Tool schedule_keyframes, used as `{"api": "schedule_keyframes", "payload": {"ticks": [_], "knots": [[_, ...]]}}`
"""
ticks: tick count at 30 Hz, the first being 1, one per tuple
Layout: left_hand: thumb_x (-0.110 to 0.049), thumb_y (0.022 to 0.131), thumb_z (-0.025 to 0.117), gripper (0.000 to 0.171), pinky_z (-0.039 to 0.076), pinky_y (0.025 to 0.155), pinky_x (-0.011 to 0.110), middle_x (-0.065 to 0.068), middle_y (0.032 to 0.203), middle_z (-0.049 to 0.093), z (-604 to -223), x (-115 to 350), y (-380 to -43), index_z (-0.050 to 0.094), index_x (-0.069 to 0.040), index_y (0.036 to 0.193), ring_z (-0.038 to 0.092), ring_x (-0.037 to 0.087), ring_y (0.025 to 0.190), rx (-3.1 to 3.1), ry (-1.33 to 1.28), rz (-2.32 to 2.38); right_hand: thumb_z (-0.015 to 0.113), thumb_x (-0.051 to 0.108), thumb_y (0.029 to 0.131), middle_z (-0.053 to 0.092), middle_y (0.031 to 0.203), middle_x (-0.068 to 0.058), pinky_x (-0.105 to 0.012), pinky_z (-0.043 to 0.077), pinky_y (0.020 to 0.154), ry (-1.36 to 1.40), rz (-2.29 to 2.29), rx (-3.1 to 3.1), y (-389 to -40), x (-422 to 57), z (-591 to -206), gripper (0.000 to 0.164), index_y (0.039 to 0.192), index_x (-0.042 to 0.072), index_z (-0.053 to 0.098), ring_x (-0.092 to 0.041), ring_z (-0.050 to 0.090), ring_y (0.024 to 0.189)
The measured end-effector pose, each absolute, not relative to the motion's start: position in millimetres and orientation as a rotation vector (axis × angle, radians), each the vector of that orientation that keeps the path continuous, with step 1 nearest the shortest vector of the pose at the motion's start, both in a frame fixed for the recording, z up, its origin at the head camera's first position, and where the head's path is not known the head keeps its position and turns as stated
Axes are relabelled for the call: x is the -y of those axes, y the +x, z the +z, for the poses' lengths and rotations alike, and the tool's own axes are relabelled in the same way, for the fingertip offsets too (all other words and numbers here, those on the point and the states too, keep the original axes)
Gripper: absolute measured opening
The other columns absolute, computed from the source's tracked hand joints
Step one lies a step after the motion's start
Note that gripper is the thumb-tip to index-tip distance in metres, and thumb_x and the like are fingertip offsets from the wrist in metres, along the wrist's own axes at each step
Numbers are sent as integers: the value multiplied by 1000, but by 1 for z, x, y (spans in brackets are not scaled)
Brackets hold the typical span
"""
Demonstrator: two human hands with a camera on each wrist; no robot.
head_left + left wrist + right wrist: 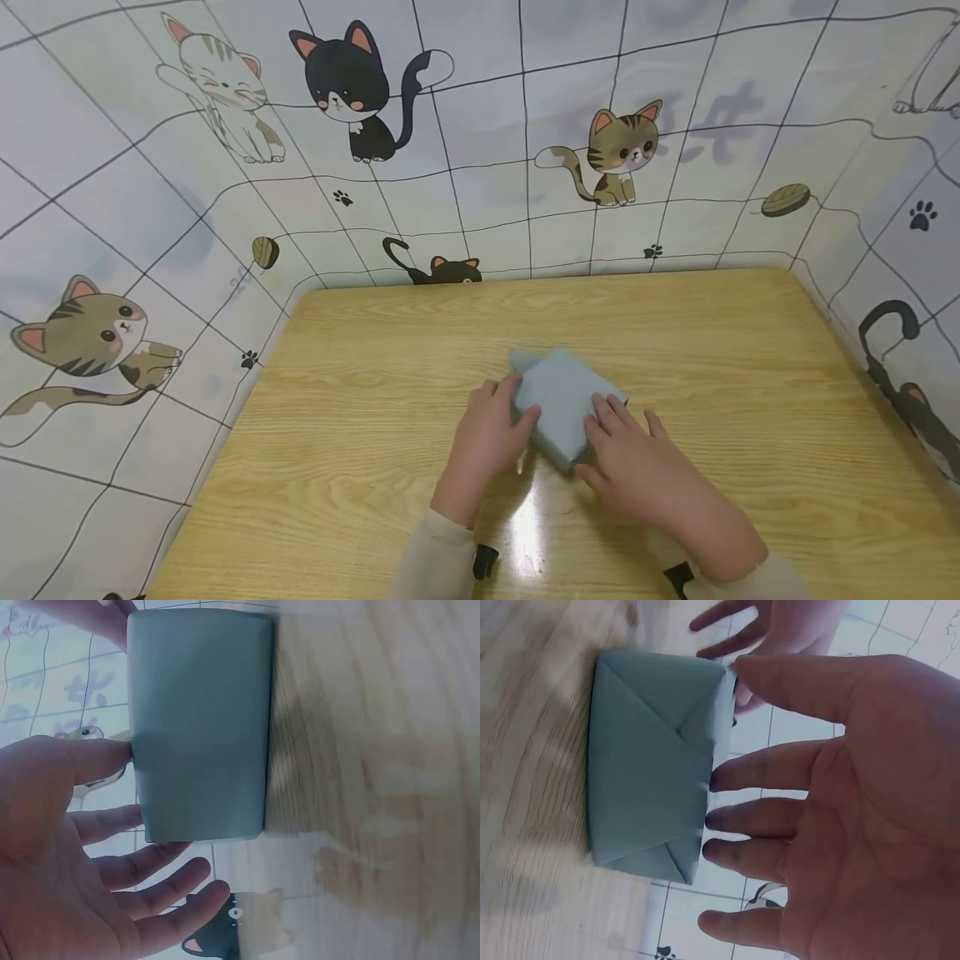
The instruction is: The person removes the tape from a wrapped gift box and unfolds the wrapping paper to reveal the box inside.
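A box-shaped package wrapped in pale blue-grey paper (564, 398) lies turned at an angle on the wooden table. Its folded end (649, 761) shows crossing creases in the right wrist view, while the side in the left wrist view (201, 724) looks smooth. My left hand (487, 437) touches the package's left corner with thumb and fingertips, the fingers loosely extended. On the other side, the fingertips of my right hand (637, 458) rest along the right part of the top, fingers nearly straight. A small blue-grey piece (525, 360) sticks out behind the far left corner, blurred.
The light wooden tabletop (360, 400) ends against a back wall (487, 192) printed with cats and grid lines. Similar side walls rise at left (97, 217) and right (892, 242). Black pieces show at both sleeve cuffs.
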State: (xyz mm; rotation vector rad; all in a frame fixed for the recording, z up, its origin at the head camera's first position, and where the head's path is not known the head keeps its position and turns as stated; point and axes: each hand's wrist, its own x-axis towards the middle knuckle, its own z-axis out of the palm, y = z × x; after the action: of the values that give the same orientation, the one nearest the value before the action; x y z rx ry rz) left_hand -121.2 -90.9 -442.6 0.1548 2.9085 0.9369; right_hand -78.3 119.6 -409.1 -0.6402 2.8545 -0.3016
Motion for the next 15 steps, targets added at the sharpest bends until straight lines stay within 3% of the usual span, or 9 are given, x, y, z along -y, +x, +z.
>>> {"api": "schedule_keyframes", "payload": {"ticks": [15], "knots": [[-47,103,68,61,65,79,43,17,123,78,-430,68,-83,66,0,142,72,34,114,-3218,289,260,67,43,104,35,168,-32,-84,34,111,-552,-365,-2925,-94,-129,-417,71,153,-6,51,-54,37,154]]}}
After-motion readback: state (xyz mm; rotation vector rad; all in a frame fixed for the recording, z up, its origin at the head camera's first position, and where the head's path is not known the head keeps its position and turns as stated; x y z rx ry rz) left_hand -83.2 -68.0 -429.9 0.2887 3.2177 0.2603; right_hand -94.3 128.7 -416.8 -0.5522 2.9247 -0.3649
